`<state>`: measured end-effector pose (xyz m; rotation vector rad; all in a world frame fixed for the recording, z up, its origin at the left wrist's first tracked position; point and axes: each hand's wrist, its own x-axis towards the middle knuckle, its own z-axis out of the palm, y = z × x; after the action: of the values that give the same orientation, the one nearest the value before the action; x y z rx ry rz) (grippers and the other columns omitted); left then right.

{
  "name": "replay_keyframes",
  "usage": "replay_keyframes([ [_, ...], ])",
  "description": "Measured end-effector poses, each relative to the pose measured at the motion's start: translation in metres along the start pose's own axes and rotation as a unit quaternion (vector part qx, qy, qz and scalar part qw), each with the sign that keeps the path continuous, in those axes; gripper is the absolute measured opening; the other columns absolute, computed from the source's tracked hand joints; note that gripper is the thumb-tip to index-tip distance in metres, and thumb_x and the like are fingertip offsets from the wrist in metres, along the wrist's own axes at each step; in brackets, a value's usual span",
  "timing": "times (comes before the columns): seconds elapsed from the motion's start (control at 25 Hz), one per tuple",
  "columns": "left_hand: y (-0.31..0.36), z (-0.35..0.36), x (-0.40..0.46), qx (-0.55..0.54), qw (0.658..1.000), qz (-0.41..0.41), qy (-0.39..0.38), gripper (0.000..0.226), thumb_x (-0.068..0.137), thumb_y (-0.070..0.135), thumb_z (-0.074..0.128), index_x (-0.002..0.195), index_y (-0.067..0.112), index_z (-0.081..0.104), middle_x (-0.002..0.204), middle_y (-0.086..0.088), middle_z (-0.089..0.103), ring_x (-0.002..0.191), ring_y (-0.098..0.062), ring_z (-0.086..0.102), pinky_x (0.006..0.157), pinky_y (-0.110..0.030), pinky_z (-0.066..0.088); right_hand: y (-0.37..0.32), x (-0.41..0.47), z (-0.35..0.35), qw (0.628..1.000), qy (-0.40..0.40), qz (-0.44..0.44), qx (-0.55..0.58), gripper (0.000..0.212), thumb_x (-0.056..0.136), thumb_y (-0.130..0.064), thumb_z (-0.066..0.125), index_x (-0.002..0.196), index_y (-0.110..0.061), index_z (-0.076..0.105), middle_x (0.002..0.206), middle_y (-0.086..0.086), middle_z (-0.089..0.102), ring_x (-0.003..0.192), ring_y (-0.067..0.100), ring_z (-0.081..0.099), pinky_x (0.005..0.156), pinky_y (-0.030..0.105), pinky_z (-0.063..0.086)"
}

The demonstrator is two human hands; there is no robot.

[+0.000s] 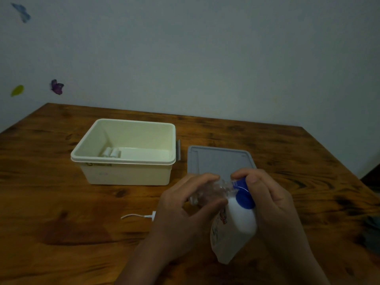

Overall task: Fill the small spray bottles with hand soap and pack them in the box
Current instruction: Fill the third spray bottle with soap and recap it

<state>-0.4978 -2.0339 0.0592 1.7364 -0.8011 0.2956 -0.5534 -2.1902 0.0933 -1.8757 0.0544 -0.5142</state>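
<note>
The person's left hand (191, 204) curls its fingers around a small clear spray bottle (213, 189), holding it tilted with its mouth toward the soap container. The right hand (273, 204) wraps around the white hand soap bottle (238, 225), thumb pressed against its blue cap (243, 195). The cap's outlet sits right at the mouth of the clear bottle. Both are held above the wooden table (61, 202), just in front of the grey lid (218, 159).

Progress assessment: the filling step appears to be in hand. Whether soap is flowing, or how full the clear bottle is, cannot be determined in the dim light.

The cream box (123, 173) stands open to the left, well apart from the hands. Two small white cylindrical items (112, 154) lie side by side on its floor, against the near-left wall; these are probably packed bottles, though detail is too small to confirm.

Remaining, as judged: finish filling the held bottle, fit its spray head, place it in the box. A white cable (137, 216) lies near the left wrist.
</note>
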Motion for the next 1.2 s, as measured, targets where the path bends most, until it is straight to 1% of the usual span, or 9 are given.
replay_keyframes([
  [0.12, 0.001, -0.001, 0.000, 0.006, 1.000, 0.004, 0.002, 0.034, 0.083, 0.050, 0.057, 0.116, 0.043, 0.052, 0.110, 0.026, 0.058, 0.101, 0.004, 0.056, 0.079, -0.010, 0.048, 0.001, -0.001, 0.000, 1.000, 0.001, -0.008, -0.013, 0.027, 0.087, -0.036, 0.038, 0.091, -0.029, 0.063, 0.090, -0.015, 0.067, 0.075, 0.007, 0.064, 0.061, 0.015, 0.051],
  [0.28, 0.005, -0.003, 0.002, 0.002, 1.000, 0.016, 0.011, 0.034, 0.084, 0.048, 0.058, 0.116, 0.040, 0.054, 0.108, 0.037, 0.054, 0.101, 0.008, 0.055, 0.078, -0.006, 0.046, -0.005, 0.000, -0.002, 1.000, -0.010, -0.001, 0.004, 0.028, 0.085, -0.044, 0.038, 0.096, -0.032, 0.061, 0.090, -0.017, 0.067, 0.077, 0.009, 0.065, 0.064, 0.018, 0.053],
  [0.48, 0.002, -0.002, 0.002, 0.002, 1.000, 0.017, 0.004, 0.034, 0.084, 0.046, 0.058, 0.116, 0.037, 0.054, 0.105, 0.028, 0.058, 0.101, 0.008, 0.055, 0.078, -0.005, 0.045, -0.003, 0.001, 0.002, 1.000, 0.010, -0.013, -0.008, 0.032, 0.081, -0.051, 0.039, 0.092, -0.032, 0.062, 0.092, -0.018, 0.066, 0.080, 0.008, 0.065, 0.065, 0.017, 0.053],
  [0.64, -0.001, 0.001, -0.002, -0.003, 1.000, -0.002, 0.001, 0.030, 0.083, 0.052, 0.056, 0.112, 0.046, 0.051, 0.108, 0.032, 0.057, 0.103, 0.009, 0.054, 0.079, -0.004, 0.044, 0.003, -0.002, 0.004, 0.999, 0.018, -0.019, -0.022, 0.031, 0.084, -0.048, 0.037, 0.089, -0.029, 0.062, 0.092, -0.017, 0.066, 0.080, 0.006, 0.064, 0.065, 0.014, 0.051],
  [0.76, 0.005, -0.001, 0.000, -0.002, 1.000, 0.012, 0.002, 0.034, 0.085, 0.058, 0.053, 0.116, 0.046, 0.050, 0.107, 0.036, 0.054, 0.102, 0.008, 0.054, 0.078, -0.004, 0.044, -0.001, -0.001, 0.002, 0.999, 0.018, -0.023, -0.019, 0.028, 0.089, -0.040, 0.036, 0.094, -0.028, 0.061, 0.092, -0.017, 0.066, 0.077, 0.005, 0.065, 0.060, 0.013, 0.050],
  [0.88, 0.005, -0.003, 0.001, -0.001, 1.000, 0.024, 0.008, 0.035, 0.085, 0.052, 0.056, 0.118, 0.040, 0.051, 0.105, 0.033, 0.055, 0.101, 0.008, 0.055, 0.078, -0.005, 0.045, -0.002, -0.002, 0.002, 0.999, 0.020, -0.031, -0.017, 0.028, 0.087, -0.043, 0.037, 0.093, -0.028, 0.060, 0.092, -0.019, 0.067, 0.077, 0.004, 0.065, 0.061, 0.011, 0.049],
  [0.96, 0.005, -0.004, 0.000, -0.002, 1.000, 0.021, 0.009, 0.035, 0.086, 0.055, 0.054, 0.118, 0.040, 0.052, 0.106, 0.033, 0.054, 0.101, 0.007, 0.055, 0.078, -0.005, 0.045, -0.002, -0.002, 0.004, 0.999, 0.025, -0.032, -0.020, 0.027, 0.087, -0.043, 0.037, 0.092, -0.029, 0.060, 0.091, -0.021, 0.067, 0.077, 0.004, 0.064, 0.062, 0.011, 0.049],
  [1.08, 0.001, -0.001, -0.001, 0.015, 1.000, 0.018, 0.007, 0.035, 0.085, 0.052, 0.056, 0.117, 0.037, 0.053, 0.104, 0.032, 0.055, 0.100, 0.010, 0.054, 0.078, -0.003, 0.044, 0.003, -0.001, 0.005, 0.998, 0.026, -0.034, -0.036, 0.029, 0.085, -0.045, 0.036, 0.086, -0.029, 0.060, 0.091, -0.016, 0.066, 0.078, 0.007, 0.063, 0.063, 0.014, 0.050],
  [1.2, 0.001, 0.000, -0.002, -0.005, 1.000, -0.005, 0.003, 0.033, 0.083, 0.048, 0.058, 0.115, 0.041, 0.052, 0.104, 0.035, 0.056, 0.102, 0.009, 0.054, 0.078, -0.005, 0.045, 0.004, -0.001, 0.003, 0.999, 0.020, -0.022, -0.034, 0.027, 0.089, -0.036, 0.036, 0.088, -0.028, 0.061, 0.091, -0.014, 0.066, 0.076, 0.008, 0.064, 0.061, 0.016, 0.051],
])
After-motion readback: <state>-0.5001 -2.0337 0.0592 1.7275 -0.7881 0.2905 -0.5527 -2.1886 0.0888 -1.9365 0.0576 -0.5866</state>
